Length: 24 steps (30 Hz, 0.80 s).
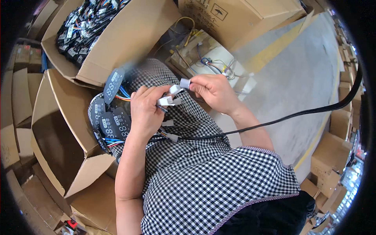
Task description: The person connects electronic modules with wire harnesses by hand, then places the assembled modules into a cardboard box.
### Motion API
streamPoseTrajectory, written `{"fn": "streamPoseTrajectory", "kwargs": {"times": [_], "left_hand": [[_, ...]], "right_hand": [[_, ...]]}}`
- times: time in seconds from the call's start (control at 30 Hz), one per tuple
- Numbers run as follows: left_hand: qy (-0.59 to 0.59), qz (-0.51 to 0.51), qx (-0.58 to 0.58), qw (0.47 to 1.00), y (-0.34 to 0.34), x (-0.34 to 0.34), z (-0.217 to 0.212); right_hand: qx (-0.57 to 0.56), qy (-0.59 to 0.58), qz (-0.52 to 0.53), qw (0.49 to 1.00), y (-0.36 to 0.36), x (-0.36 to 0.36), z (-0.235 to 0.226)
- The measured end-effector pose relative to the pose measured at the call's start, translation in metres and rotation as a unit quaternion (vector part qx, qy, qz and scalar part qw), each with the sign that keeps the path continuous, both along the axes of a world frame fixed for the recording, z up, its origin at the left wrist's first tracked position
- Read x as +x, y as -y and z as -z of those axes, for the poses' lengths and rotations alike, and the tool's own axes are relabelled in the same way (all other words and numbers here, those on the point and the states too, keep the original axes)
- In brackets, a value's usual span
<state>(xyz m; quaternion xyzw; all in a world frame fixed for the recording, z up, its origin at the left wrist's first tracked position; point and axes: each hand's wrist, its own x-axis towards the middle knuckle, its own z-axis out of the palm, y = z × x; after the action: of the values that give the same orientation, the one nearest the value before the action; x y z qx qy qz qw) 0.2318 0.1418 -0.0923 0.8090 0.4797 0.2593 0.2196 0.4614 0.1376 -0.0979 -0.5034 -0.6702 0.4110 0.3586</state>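
My left hand [147, 103] is closed around a bunch of white plug connectors [165, 101], their ends sticking out past the thumb. Between the thumb and fingers of my right hand [213, 91] is a small light-grey block-like piece [185, 83], right beside the uppermost white connector [175, 89]; I cannot tell whether they touch. Several black display panels [113, 86] with coloured wires [123, 93] lie on my checked lap, left of my left hand. Below that hand, a grey connector [172, 137] ends a black cable [250, 128] running off to the right.
An open carton [113, 43] full of black wired parts [84, 33] stands at the far left. Nearer is another open carton [62, 129]. Ahead, a white board with loose wires [219, 62] lies by a large closed carton [239, 23]. More cartons [329, 160] line the right.
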Motion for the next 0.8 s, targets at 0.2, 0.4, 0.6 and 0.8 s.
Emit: {"fn": "streamPoseTrajectory", "kwargs": {"times": [0.2,0.4,0.6,0.8], "left_hand": [[-0.015,0.085,0.059,0.995,0.008,-0.001,0.007],[-0.077,0.069,0.092,0.990,0.021,0.001,0.006],[-0.049,0.074,0.121,0.989,0.013,0.001,-0.016],[-0.046,0.077,0.191,0.978,0.005,-0.007,-0.047]], "right_hand": [[0.110,0.220,-0.215,0.945,-0.003,0.017,-0.013],[0.111,0.226,-0.213,0.944,0.003,0.010,-0.010],[0.149,0.051,-0.103,0.982,0.022,-0.001,-0.002],[0.201,0.044,-0.088,0.975,0.024,0.001,-0.012]]}}
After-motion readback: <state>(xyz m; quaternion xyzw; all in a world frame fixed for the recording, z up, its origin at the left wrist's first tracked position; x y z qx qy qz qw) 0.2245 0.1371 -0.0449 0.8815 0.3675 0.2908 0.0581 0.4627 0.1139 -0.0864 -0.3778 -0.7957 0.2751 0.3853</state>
